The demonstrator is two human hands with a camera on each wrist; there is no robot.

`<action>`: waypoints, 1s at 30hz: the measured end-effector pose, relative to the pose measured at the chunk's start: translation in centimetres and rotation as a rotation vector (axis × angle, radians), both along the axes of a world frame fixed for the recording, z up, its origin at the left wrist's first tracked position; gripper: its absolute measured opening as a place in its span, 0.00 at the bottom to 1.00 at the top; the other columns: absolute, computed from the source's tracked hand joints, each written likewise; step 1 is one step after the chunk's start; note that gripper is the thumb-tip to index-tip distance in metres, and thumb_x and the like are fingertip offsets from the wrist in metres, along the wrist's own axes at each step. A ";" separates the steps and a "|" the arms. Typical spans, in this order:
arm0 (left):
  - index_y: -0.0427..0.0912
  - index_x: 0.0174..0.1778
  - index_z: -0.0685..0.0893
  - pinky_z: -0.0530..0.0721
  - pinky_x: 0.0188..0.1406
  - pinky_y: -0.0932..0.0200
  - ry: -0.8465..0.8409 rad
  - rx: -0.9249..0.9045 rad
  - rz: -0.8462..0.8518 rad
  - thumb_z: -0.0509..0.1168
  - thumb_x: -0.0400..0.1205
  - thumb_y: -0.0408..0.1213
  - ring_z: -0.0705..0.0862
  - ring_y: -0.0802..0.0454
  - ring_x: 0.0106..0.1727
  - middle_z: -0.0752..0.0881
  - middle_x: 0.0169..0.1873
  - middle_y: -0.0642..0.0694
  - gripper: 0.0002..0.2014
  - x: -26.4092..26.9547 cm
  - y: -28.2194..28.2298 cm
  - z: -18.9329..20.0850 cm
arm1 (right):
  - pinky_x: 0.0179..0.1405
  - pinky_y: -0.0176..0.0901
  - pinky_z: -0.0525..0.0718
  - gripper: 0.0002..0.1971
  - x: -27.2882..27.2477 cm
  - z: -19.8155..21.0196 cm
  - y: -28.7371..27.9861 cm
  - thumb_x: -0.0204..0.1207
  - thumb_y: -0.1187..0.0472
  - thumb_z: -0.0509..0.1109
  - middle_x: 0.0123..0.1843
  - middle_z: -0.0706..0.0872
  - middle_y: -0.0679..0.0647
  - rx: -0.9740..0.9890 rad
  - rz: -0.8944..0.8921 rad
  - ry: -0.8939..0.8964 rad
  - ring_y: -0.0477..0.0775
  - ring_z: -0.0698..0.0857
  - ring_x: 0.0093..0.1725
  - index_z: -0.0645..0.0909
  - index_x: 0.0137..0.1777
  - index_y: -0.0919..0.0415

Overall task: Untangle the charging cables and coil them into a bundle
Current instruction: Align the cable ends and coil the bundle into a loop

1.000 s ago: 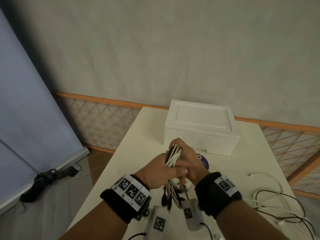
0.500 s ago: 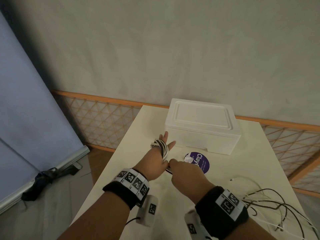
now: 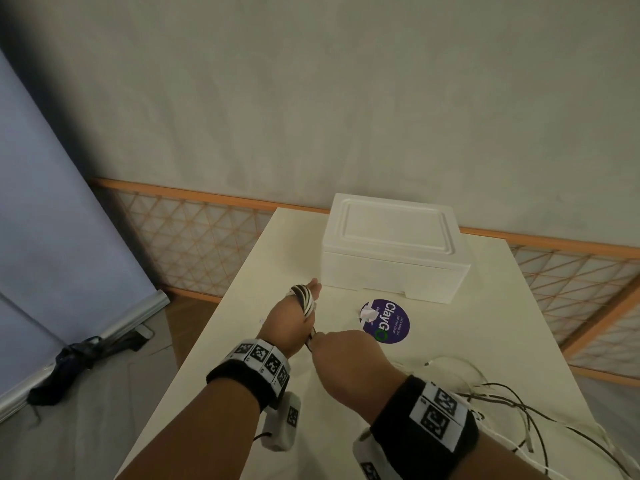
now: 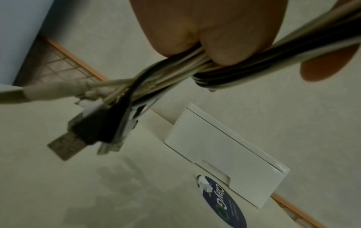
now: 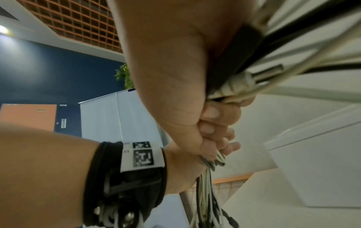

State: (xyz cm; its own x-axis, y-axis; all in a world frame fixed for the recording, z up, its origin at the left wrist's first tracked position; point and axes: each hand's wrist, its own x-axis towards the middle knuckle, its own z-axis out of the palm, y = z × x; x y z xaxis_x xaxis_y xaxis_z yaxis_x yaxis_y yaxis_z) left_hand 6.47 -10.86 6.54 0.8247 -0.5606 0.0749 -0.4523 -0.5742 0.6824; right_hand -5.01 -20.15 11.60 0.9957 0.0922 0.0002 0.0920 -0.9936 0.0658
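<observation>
Cables (image 3: 304, 299), black and white, loop around your left hand (image 3: 294, 318), its fingers (image 4: 232, 50) pinching the strands; your right hand (image 3: 346, 358) clenches the trailing lengths just behind, above the table (image 3: 242, 358).

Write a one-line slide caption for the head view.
Left hand wrapped in a black-and-white cable bundle, right hand pulling its strands taut over a white table.

Black and white cables (image 3: 304, 298), white foam box (image 3: 393, 251), purple round sticker (image 3: 389, 322), cream table (image 3: 478, 341), black-and-white checker-tagged wristbands (image 3: 258, 370)
</observation>
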 end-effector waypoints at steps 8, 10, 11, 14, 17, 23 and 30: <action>0.58 0.74 0.74 0.78 0.60 0.58 0.106 -0.143 -0.061 0.58 0.84 0.55 0.83 0.54 0.61 0.86 0.55 0.48 0.22 -1.1 2.6 -0.6 | 0.21 0.41 0.57 0.08 0.0 -0.1 -0.7 0.79 0.59 0.58 0.39 0.81 0.56 0.102 0.044 0.032 0.59 0.82 0.36 0.76 0.51 0.61; 0.59 0.73 0.74 0.79 0.64 0.51 0.115 -0.118 -0.033 0.57 0.84 0.56 0.83 0.50 0.63 0.86 0.57 0.45 0.22 -1.0 2.7 -0.8 | 0.19 0.38 0.50 0.05 0.0 -0.6 -0.4 0.75 0.57 0.65 0.30 0.80 0.52 0.113 0.084 0.062 0.56 0.80 0.27 0.78 0.43 0.59; 0.57 0.73 0.75 0.78 0.66 0.50 0.088 -0.073 -0.017 0.57 0.84 0.56 0.81 0.49 0.65 0.85 0.61 0.45 0.22 -0.9 2.7 -0.9 | 0.19 0.36 0.45 0.07 -0.1 -0.6 -0.2 0.70 0.55 0.71 0.26 0.78 0.50 0.107 0.083 0.086 0.54 0.78 0.22 0.78 0.38 0.57; 0.54 0.71 0.79 0.77 0.67 0.49 0.017 0.021 0.002 0.54 0.83 0.58 0.81 0.50 0.65 0.84 0.63 0.49 0.23 -1.0 2.3 -0.1 | 0.19 0.39 0.51 0.11 -0.1 -1.6 -0.2 0.75 0.50 0.68 0.34 0.84 0.52 0.153 0.073 -0.015 0.56 0.83 0.31 0.78 0.45 0.58; 0.47 0.61 0.85 0.84 0.53 0.51 0.285 -0.236 0.042 0.60 0.85 0.47 0.87 0.47 0.42 0.89 0.35 0.43 0.14 -0.8 2.3 1.3 | 0.33 0.45 0.70 0.14 -0.5 -2.6 -0.7 0.81 0.49 0.59 0.49 0.84 0.57 0.252 -0.003 0.055 0.62 0.84 0.47 0.71 0.59 0.59; 0.35 0.36 0.81 0.67 0.20 0.64 0.910 -0.703 0.017 0.59 0.85 0.39 0.66 0.54 0.19 0.67 0.18 0.51 0.15 -0.3 3.6 3.8 | 0.71 0.48 0.73 0.46 -1.1 -2.0 -4.9 0.67 0.41 0.76 0.76 0.71 0.50 0.663 -0.269 0.261 0.53 0.72 0.74 0.56 0.80 0.49; 0.40 0.34 0.72 0.62 0.19 0.63 0.809 -0.380 -0.246 0.60 0.82 0.27 0.64 0.57 0.18 0.67 0.18 0.51 0.10 -1.2 2.4 6.1 | 0.80 0.49 0.59 0.42 4.6 5.5 -2.1 0.70 0.66 0.69 0.80 0.66 0.50 0.518 0.127 0.075 0.51 0.61 0.80 0.56 0.82 0.49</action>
State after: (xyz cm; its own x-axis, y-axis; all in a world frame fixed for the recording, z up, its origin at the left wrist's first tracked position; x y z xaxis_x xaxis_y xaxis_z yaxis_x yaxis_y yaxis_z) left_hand 5.28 -8.42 12.67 0.5673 -0.7822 -0.2575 0.1645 -0.1988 0.9661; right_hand -0.40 -22.27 17.06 0.9757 0.2190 0.0071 0.1995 -0.8748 -0.4414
